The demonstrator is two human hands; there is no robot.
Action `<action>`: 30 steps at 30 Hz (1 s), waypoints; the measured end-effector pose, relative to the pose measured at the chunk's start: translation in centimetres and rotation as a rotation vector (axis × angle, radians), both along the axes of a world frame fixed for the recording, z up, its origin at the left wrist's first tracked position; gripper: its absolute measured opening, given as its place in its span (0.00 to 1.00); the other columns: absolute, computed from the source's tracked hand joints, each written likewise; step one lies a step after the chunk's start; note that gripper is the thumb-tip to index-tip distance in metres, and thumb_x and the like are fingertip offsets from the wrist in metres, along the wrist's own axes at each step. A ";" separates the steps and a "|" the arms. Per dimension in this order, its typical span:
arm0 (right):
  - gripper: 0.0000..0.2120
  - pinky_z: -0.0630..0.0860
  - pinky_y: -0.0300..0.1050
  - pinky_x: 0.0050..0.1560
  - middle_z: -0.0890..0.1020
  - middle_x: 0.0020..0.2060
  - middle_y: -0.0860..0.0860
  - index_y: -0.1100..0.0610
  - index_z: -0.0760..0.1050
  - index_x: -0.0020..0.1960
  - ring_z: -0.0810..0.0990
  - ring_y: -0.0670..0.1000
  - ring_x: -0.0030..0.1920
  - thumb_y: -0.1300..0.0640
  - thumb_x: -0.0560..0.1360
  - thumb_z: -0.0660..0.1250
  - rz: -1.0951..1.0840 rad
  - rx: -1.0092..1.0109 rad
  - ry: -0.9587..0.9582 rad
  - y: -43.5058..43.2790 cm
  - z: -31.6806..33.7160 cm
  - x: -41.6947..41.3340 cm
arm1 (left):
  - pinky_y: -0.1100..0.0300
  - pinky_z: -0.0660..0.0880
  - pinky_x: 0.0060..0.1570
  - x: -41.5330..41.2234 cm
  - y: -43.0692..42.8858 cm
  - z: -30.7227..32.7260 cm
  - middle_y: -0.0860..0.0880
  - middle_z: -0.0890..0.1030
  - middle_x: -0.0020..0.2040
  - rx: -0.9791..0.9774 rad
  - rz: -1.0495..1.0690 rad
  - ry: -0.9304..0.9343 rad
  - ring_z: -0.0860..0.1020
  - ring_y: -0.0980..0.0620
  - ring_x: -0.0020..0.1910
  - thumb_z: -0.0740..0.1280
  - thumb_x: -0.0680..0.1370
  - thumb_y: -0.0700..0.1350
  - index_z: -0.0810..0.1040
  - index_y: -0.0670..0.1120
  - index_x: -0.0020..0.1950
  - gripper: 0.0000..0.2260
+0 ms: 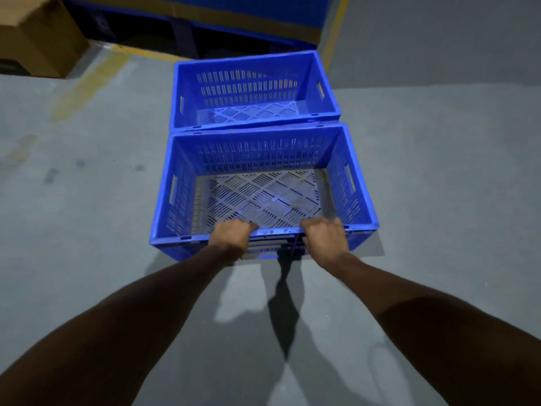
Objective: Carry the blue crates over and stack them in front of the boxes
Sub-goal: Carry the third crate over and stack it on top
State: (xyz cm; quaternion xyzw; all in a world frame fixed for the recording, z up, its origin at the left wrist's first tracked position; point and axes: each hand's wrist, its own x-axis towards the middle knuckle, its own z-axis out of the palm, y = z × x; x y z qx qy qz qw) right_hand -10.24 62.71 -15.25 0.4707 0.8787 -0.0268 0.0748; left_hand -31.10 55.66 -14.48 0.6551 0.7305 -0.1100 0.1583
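Observation:
Two empty blue slotted crates sit end to end on the grey floor. The near crate (355, 183) has its long front rim toward me. My left hand (231, 237) grips that front rim left of centre, fingers curled over the edge. To the right of centre on the same rim, my right hand (325, 235) grips it the same way. The far crate (325, 86) touches the near one's back rim and stands just before the dark pallet with boxes.
A cardboard box (38, 39) stands at the upper left. A blue pallet (187, 33) carrying boxes runs across the top. Yellow floor lines (87, 83) mark the floor near it. Bare grey concrete lies on both sides of the crates.

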 end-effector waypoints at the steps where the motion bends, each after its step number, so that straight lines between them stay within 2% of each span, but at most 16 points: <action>1: 0.08 0.68 0.50 0.50 0.83 0.47 0.50 0.51 0.74 0.52 0.81 0.55 0.51 0.58 0.74 0.66 0.000 -0.010 0.007 -0.4 0.6 0.4 | 0.52 0.74 0.49 0.2 -0.3 0.8 0.45 0.82 0.53 -0.002 0.012 -0.003 0.80 0.41 0.53 0.60 0.77 0.45 0.75 0.53 0.60 0.13; 4: 0.11 0.68 0.50 0.51 0.83 0.50 0.52 0.52 0.73 0.55 0.81 0.55 0.53 0.58 0.74 0.66 0.001 -0.042 0.007 -1.7 4.1 1.9 | 0.52 0.74 0.52 0.9 -0.7 4.5 0.44 0.81 0.55 -0.070 0.017 -0.030 0.79 0.41 0.55 0.62 0.76 0.45 0.76 0.54 0.60 0.14; 8: 0.13 0.71 0.51 0.55 0.82 0.53 0.54 0.54 0.72 0.58 0.80 0.57 0.56 0.56 0.74 0.67 -0.023 -0.129 -0.031 -3.3 12.1 4.7 | 0.51 0.73 0.59 2.7 -1.0 12.4 0.43 0.78 0.63 -0.156 -0.062 -0.078 0.76 0.41 0.62 0.64 0.75 0.45 0.73 0.55 0.68 0.20; 15: 0.12 0.74 0.51 0.54 0.84 0.51 0.55 0.53 0.74 0.56 0.82 0.59 0.54 0.55 0.74 0.69 -0.120 -0.239 0.019 -6.6 30.4 9.5 | 0.51 0.72 0.58 6.5 -2.3 30.3 0.44 0.77 0.65 -0.206 -0.200 -0.115 0.74 0.42 0.65 0.68 0.74 0.48 0.71 0.52 0.71 0.25; 19: 0.13 0.69 0.52 0.55 0.83 0.50 0.53 0.53 0.73 0.56 0.81 0.57 0.54 0.57 0.73 0.70 -0.187 -0.221 0.052 -8.2 41.8 11.5 | 0.52 0.72 0.59 8.6 -3.3 41.6 0.43 0.76 0.66 -0.110 -0.229 -0.102 0.74 0.43 0.65 0.66 0.76 0.46 0.68 0.50 0.72 0.24; 22: 0.12 0.63 0.51 0.51 0.83 0.46 0.51 0.52 0.73 0.54 0.81 0.56 0.51 0.60 0.71 0.70 -0.232 -0.157 0.070 -9.3 50.3 12.8 | 0.50 0.71 0.58 10.3 -4.4 49.7 0.43 0.78 0.63 0.013 -0.254 -0.094 0.75 0.43 0.63 0.66 0.76 0.45 0.70 0.47 0.67 0.19; 24: 0.13 0.62 0.51 0.51 0.82 0.44 0.51 0.52 0.73 0.53 0.81 0.55 0.49 0.60 0.71 0.70 -0.245 -0.110 0.061 -10.3 55.4 13.5 | 0.49 0.70 0.59 11.8 -5.3 54.6 0.45 0.77 0.62 0.082 -0.289 -0.122 0.74 0.43 0.63 0.67 0.76 0.49 0.71 0.48 0.65 0.18; 27: 0.11 0.63 0.51 0.51 0.83 0.45 0.50 0.51 0.73 0.52 0.81 0.54 0.50 0.57 0.72 0.71 -0.250 -0.026 0.034 -12.1 62.3 13.5 | 0.49 0.69 0.58 14.9 -6.5 61.4 0.47 0.77 0.61 0.189 -0.430 -0.133 0.73 0.44 0.61 0.69 0.74 0.59 0.71 0.48 0.66 0.25; 30: 0.11 0.64 0.51 0.53 0.83 0.50 0.51 0.51 0.73 0.53 0.81 0.54 0.53 0.57 0.72 0.69 -0.291 -0.006 0.097 -13.8 69.5 13.5 | 0.49 0.70 0.55 18.8 -7.8 67.8 0.46 0.77 0.59 0.277 -0.521 -0.149 0.74 0.43 0.59 0.71 0.70 0.58 0.70 0.47 0.63 0.27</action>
